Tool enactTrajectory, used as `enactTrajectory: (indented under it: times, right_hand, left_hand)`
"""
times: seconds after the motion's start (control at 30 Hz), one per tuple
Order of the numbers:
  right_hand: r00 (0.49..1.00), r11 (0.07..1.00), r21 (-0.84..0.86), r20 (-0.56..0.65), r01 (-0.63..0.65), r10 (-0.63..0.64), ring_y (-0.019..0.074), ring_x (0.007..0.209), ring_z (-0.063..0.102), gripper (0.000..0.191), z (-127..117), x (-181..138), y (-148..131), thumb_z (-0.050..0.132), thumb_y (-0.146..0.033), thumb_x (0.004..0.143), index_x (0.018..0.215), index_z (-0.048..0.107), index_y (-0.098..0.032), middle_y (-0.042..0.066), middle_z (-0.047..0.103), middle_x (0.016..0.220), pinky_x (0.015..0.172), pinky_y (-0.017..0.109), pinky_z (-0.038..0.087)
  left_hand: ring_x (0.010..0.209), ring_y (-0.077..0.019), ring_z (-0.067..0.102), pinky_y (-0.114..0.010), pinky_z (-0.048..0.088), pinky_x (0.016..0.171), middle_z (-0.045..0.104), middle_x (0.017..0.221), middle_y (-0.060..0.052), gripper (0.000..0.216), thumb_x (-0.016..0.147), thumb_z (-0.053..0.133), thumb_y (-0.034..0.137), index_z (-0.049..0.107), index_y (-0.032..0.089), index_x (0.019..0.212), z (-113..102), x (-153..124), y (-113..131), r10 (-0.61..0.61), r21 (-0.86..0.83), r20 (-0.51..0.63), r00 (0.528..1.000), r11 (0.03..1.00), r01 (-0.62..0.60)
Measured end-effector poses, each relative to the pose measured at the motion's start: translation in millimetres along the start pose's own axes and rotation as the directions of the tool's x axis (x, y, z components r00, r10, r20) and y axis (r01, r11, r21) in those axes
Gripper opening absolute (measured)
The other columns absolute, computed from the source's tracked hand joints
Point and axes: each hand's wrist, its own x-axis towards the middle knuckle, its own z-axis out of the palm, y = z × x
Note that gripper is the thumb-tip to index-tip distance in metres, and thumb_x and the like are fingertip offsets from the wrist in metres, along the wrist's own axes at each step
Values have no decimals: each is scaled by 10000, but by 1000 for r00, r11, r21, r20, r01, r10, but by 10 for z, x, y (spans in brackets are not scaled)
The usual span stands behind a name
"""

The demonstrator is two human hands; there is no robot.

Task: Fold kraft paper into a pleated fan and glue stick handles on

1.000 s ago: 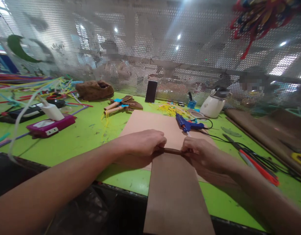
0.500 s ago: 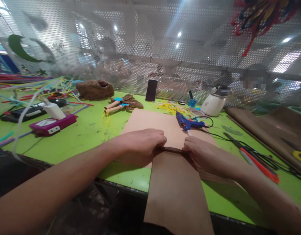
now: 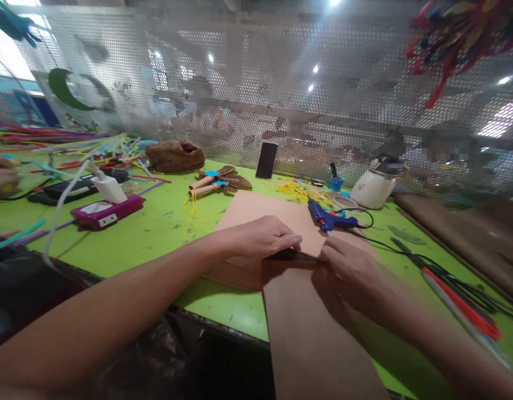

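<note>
A long brown sheet point(image 3: 310, 328) hangs over the table's front edge toward me, its far end folded up over a pale board point(image 3: 256, 206). My left hand point(image 3: 273, 236) is closed on the left part of that fold, thumb stretched along it. My right hand point(image 3: 350, 269) pinches the right end of the fold between thumb and fingers. A dark edge of the sheet shows between the two hands. Just beyond my right hand, a blue glue gun point(image 3: 328, 218) lies on the board with its cable running right.
On the left are a purple power strip point(image 3: 110, 212) with a white charger point(image 3: 109, 187), and another person's hand point(image 3: 1, 173). A phone point(image 3: 267, 160) stands at the back beside yellow scraps point(image 3: 295, 191). Orange-handled scissors point(image 3: 460, 303), a white jug point(image 3: 375, 183) and brown material point(image 3: 460, 233) are right.
My view has shifted left, bringing another person's hand in at the left edge. My left hand has moved slightly right along the fold, thumb now extended. The right hand keeps its pinch.
</note>
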Motion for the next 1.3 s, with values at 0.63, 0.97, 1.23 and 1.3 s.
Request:
enactTrajectory:
  times: [0.63, 0.97, 1.23, 1.3]
  right_hand:
    - [978, 995, 71, -190, -73, 85, 204, 812, 515, 127, -22, 44, -15, 452, -104, 830, 780, 543, -178, 90, 538, 881, 672, 329, 435]
    - [896, 629, 648, 213, -428, 390, 204, 922, 590, 342, -283, 100, 7, 534, -277, 812, 1144, 555, -197, 80, 600, 1097, 797, 339, 486]
    - [852, 496, 693, 411, -523, 325, 160, 695, 561, 333, -332, 133, -36, 501, -420, 848, 758, 664, -144, 35, 637, 716, 638, 261, 433]
    - [859, 512, 691, 382, -511, 341, 145, 677, 553, 298, -332, 123, -43, 532, -403, 836, 770, 675, -150, 26, 642, 714, 615, 241, 417]
  left_hand:
    - [635, -110, 436, -225, 316, 596, 538, 700, 6, 303, 821, 496, 409, 623, 134, 816, 92, 12, -45, -141, -401, 105, 984, 900, 171]
    - [706, -121, 505, -212, 351, 621, 616, 823, -21, 278, 873, 428, 317, 624, 130, 937, 96, -3, -27, -37, -130, 37, 999, 991, 41]
    - [731, -126, 554, -216, 390, 661, 657, 828, -32, 258, 878, 451, 322, 638, 146, 903, 93, -66, 100, 67, -67, -25, 997, 995, -69]
    - [746, -125, 562, -214, 391, 664, 664, 858, -35, 244, 880, 452, 302, 638, 156, 942, 88, -89, 133, 75, -33, -40, 996, 997, -76]
